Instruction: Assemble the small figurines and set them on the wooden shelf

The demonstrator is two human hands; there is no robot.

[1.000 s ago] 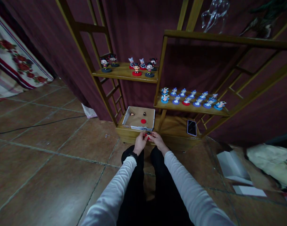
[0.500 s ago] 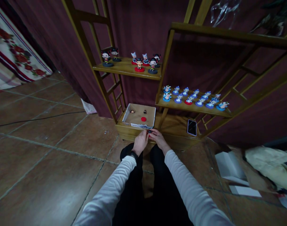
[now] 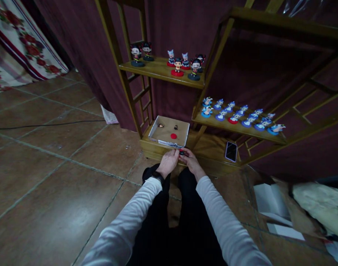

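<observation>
My left hand [image 3: 169, 162] and my right hand [image 3: 190, 160] meet in front of a wooden shelf unit, fingers pinched together on a small figurine [image 3: 181, 152] with a red base. Just beyond them an open cardboard box [image 3: 180, 142] rests on the bottom shelf, holding a loose red base [image 3: 173, 136] and two small dark pieces [image 3: 176, 127]. Both arms wear white sleeves; a dark watch sits on my left wrist.
Red- and black-based figurines [image 3: 177, 67] stand on the upper left shelf [image 3: 157, 72]. Several blue-based figurines [image 3: 238, 115] line the middle right shelf. A phone [image 3: 231, 151] lies on the bottom shelf. Papers [image 3: 274, 202] and cloth lie at right, a cable [image 3: 47, 125] at left.
The view has shifted so the shelf sits further right and higher in frame. My hands stay together on the figurine, slightly closer to the box.
</observation>
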